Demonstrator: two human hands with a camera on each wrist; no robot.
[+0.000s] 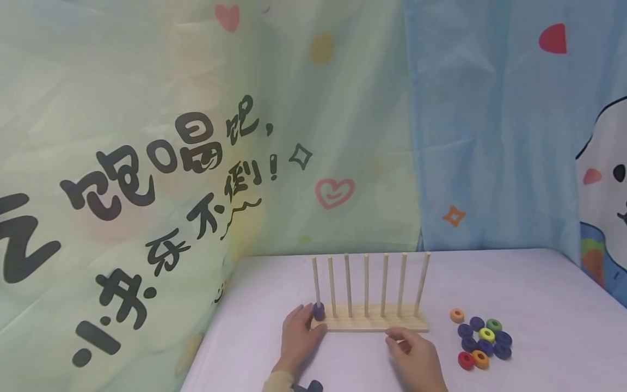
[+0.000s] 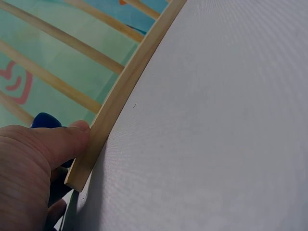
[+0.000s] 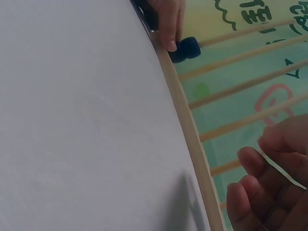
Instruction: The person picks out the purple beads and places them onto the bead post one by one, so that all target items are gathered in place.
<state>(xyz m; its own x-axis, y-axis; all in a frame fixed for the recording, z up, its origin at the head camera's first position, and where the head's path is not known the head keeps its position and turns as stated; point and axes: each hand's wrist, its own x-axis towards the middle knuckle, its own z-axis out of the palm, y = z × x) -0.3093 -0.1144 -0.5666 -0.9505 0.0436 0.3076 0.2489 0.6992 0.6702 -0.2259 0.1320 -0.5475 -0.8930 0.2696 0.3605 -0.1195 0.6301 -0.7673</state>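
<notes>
A wooden peg board with a row of upright pegs stands on the table. My left hand grips its left end, the thumb against the front edge and the other fingers partly hidden at the end. Two dark blue beads sit stacked low on the leftmost peg, right beside that thumb; the other pegs are bare. My right hand hovers in front of the board's right part, fingers loosely bent and holding nothing. In the right wrist view, its fingertips overlap the pegs on that side.
Loose beads lie on the table right of the board: several dark blue ones, a green one, a yellow one, a red one and two orange ones. A printed curtain hangs behind the table.
</notes>
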